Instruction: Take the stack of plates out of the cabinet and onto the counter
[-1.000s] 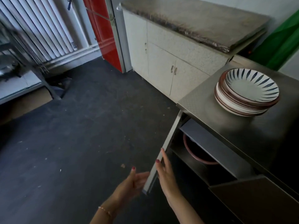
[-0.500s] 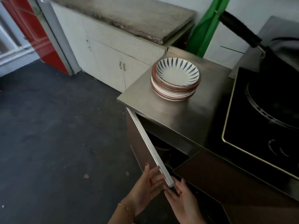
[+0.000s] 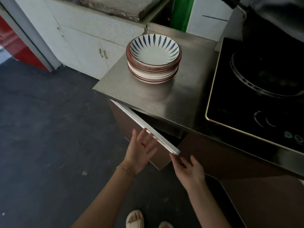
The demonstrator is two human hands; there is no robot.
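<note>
A: Door (image 3: 143,129) first, lower middle of the frame: it hangs partly open, with a dark gap behind its pale top edge. The left hand (image 3: 140,149) lies flat on its brown face, fingers spread and gripping nothing.

B: And the right hand (image 3: 189,170)?

A: Just right of it, at the door's free corner. Fingers loosely open, tips at or near the edge; I cannot tell if they touch. Nothing is held.

B: Where are the plates (image 3: 153,59)?

A: Upper middle, already standing on the counter (image 3: 148,97), left of the cooktop (image 3: 256,96) and well back from the front edge.

B: How would they handle?

A: Glazed ceramic, I judge: stiff, breakable, slick, and heavy as a stack. The striped top one is smaller and sits loosely in the brown-rimmed ones, so it could slide. I would take the bottom plate under its rim from opposite sides, both hands, and keep it level.
</note>
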